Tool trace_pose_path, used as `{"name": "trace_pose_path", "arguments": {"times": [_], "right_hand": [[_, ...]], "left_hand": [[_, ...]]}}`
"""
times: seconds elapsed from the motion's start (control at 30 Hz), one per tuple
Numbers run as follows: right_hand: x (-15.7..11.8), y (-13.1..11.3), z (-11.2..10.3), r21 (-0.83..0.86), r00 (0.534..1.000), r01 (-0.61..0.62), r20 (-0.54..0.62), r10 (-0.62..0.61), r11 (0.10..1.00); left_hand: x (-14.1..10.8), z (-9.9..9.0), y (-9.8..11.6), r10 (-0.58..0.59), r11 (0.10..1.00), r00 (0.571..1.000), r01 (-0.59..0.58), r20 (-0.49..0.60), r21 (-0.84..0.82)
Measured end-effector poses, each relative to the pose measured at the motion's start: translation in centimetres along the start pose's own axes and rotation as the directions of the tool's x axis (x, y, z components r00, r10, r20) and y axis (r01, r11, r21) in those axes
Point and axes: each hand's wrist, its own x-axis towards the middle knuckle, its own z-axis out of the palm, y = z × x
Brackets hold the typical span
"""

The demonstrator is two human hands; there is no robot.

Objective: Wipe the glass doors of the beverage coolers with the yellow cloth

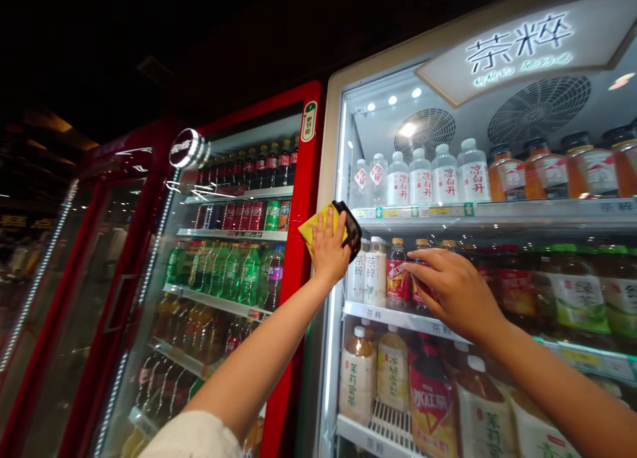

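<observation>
Near mid-frame, the yellow cloth (305,229) looks soft and matt beside the glossy black plastic of the door handle (353,232). The red cabinet frame (306,179) left of centre is smooth and shiny; the pale frame (332,126), upper middle, resembles satin metal. Upper-right water bottles (442,172) are clear plastic; the lower-left sleeve (194,438) is matt fabric.

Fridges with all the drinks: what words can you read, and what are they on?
"茶粹": lit sign, shelf strip
"更节能": oval sticker
"凉白开": clear bottle
"绿茶": green-labelled bottle
"冰红茶": red-labelled bottle
"冰糖雪梨": yellowish bottle
"茉莉" (rest unclear): bottom left bottle
Too small or blurred: round sign, cans, yellow price tags, writing under the lit sign, most other labels.
</observation>
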Motion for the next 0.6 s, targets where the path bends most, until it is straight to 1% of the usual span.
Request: {"name": "trace_pose_path", "arguments": {"times": [0.1, 0.13, 0.17, 0.2, 0.23, 0.37, 0.43, 0.5, 0.53, 0.6], "right_hand": [[-0.1, -0.9, 1.0, 0.008, 0.999, 0.02, 0.039, -0.021, 1.0], [0.0, -1.2, 1.4, 0.003, 0.998, 0.028, 0.051, -0.028, 1.0], [0.3, -1.4, 1.7, -0.004, 0.998, 0.035, 0.061, -0.035, 0.999], [0.6, -1.7, 2.1, -0.012, 0.997, 0.04, 0.064, -0.039, 0.999], [1.0, -1.9, 2.4, -0.019, 0.997, 0.042, 0.06, -0.041, 0.999], [3.3, -2.1, 3.3, -0.04, 0.999, 0.031, 0.021, -0.03, 0.999], [4.3, -1.9, 3.6, -0.05, 1.0, 0.02, 0.013, -0.019, 0.999], [4.9, -1.9, 3.9, -0.051, 1.0, 0.006, 0.014, -0.005, 0.999], [5.0, -1.9, 4.0, -0.049, 1.0, -0.001, 0.013, 0.002, 0.999], [4.8, -2.1, 4.3, -0.042, 1.0, -0.009, 0.013, 0.01, 0.999]], "left_hand": [[-3.6, 0.3, -0.5, 0.1, 0.995, 0.995, -0.1, 0.015, -0.019], [-4.3, 0.4, -0.7, 0.121, 0.992, 0.992, -0.121, 0.021, -0.025], [-4.3, 0.4, -0.9, 0.132, 0.991, 0.991, -0.131, 0.021, -0.03], [-3.8, 0.4, -1.1, 0.131, 0.991, 0.991, -0.13, 0.017, -0.034], [-2.6, 0.4, -1.4, 0.12, 0.992, 0.993, -0.12, 0.008, -0.035], [4.7, 0.1, -2.3, 0.081, 0.996, 0.996, -0.082, -0.028, -0.032], [7.6, 0.0, -2.5, 0.086, 0.996, 0.996, -0.087, -0.035, -0.033], [8.9, 0.0, -2.7, 0.09, 0.995, 0.995, -0.092, -0.044, -0.037], [8.9, 0.0, -2.7, 0.091, 0.995, 0.995, -0.093, -0.047, -0.038], [8.0, 0.1, -3.0, 0.099, 0.994, 0.994, -0.101, -0.05, -0.041]]}}
